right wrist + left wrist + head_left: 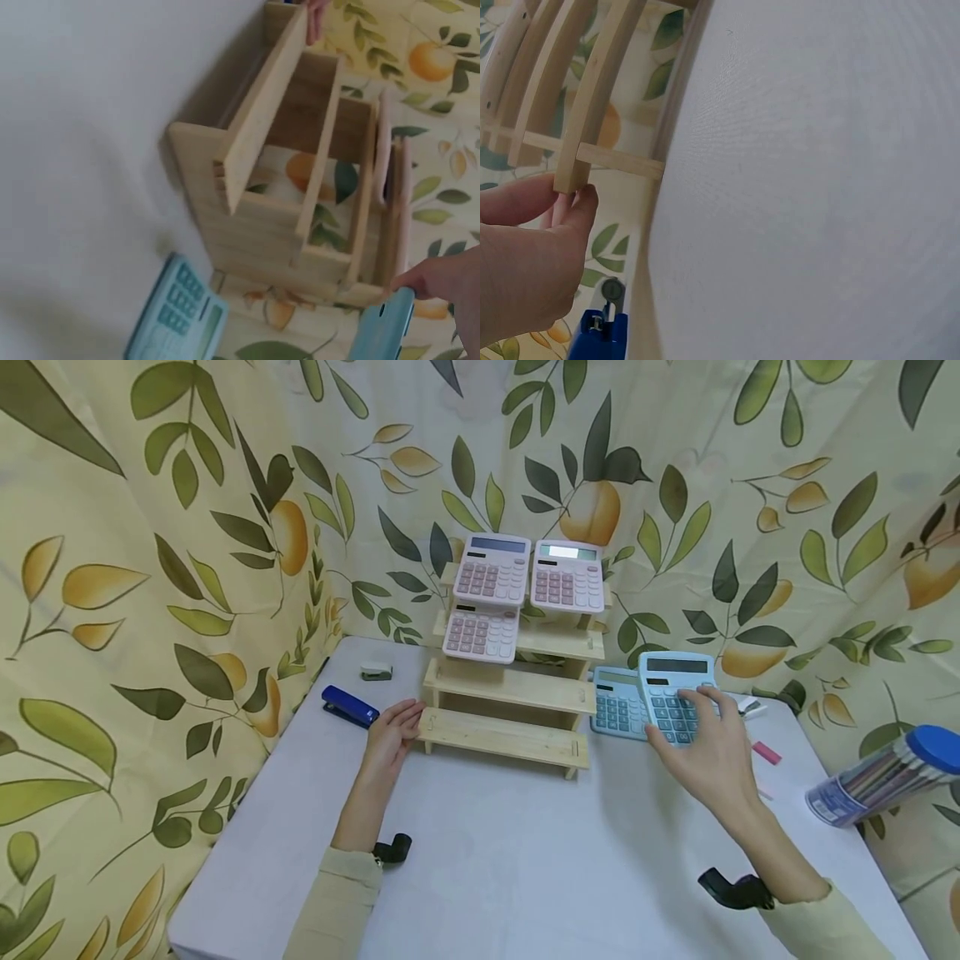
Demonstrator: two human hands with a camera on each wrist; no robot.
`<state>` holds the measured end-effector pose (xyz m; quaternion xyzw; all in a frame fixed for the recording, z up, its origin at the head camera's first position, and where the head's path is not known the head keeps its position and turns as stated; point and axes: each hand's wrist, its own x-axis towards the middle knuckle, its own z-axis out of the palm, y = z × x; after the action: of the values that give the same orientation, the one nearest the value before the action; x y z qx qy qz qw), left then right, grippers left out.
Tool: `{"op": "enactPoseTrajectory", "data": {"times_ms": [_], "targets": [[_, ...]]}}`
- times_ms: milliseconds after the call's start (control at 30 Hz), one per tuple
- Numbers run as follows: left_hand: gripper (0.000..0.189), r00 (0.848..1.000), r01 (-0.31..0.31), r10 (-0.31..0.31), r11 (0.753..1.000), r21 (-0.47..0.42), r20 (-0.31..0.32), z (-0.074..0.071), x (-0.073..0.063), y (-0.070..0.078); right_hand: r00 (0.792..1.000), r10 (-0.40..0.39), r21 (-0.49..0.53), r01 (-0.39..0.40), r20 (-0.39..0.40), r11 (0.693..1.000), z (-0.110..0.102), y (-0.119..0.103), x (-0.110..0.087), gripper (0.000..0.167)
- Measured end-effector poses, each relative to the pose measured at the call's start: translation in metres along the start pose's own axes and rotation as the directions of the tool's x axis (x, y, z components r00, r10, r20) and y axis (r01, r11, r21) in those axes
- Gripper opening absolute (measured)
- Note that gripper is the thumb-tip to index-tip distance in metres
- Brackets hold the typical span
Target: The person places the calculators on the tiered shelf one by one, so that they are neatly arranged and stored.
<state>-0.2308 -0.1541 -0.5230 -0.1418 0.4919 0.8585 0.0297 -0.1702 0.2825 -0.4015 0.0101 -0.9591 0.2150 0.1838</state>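
Sleeves (333, 897) nearest the camera reach over a white table (510, 835). Right hand (708, 756): fingers bowed, gripping a blue calculator (671, 693) by its edges, presumably the surest hold on a flat body; it hangs tilted, apart from a second blue calculator (615, 706). Left hand (390, 739): thumb and fingers pinch the wooden stand's (510, 739) lowest board, probably steadying it. Beyond, three pink calculators (491, 568) occupy upper tiers, displays uppermost.

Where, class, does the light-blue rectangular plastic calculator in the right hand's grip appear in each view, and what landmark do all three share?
Head: held light-blue calculator right of centre.
Left wrist: not in it.
Right wrist: held light-blue calculator at bottom edge, right of centre, partly cut off.
Shared landmark: stepped pale-wood rack.
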Motion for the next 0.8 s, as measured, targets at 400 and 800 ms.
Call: {"op": "enactPoseTrajectory", "data": {"times_ms": [400, 800], "targets": [[0.066, 1.0, -0.004, 0.003, 1.0, 0.01, 0.006, -0.002, 0.002, 0.0, 0.998, -0.064, 0.036, 0.064, 0.025, 0.997, 0.006, -0.042, 0.02, 0.07], [0.065, 1.0, -0.008, 0.008, 1.0, 0.013, -0.005, -0.001, 0.0, -0.001, 0.996, -0.08, 0.079, 0.076, 0.041, 0.994, 0.026, -0.065, 0.04, 0.071]]}}
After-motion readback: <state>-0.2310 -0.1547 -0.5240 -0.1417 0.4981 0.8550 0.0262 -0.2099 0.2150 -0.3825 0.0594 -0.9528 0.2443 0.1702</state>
